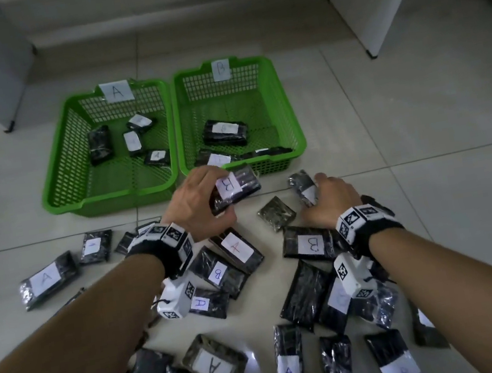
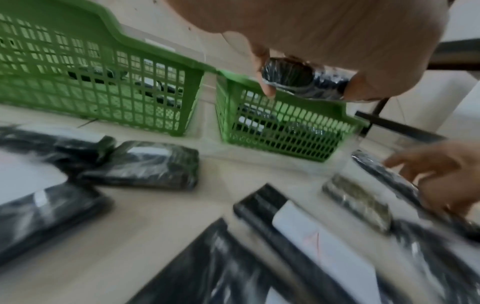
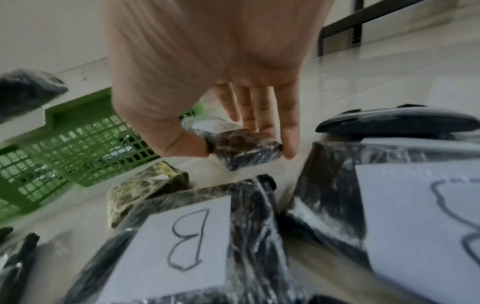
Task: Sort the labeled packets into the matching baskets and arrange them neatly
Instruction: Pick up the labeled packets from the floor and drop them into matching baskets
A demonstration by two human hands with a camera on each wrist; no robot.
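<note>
The left hand (image 1: 196, 206) gripped a packet labelled B (image 1: 234, 188) just short of basket B (image 1: 285, 108), while the right hand (image 1: 329, 198) pinched a small packet (image 3: 244, 147) on the floor (image 1: 425, 140), its label unreadable. Sorting that one unread risked the wrong basket; basket A (image 1: 64, 171) stood alongside, and loose packets marked A and B lay nearby.
</note>
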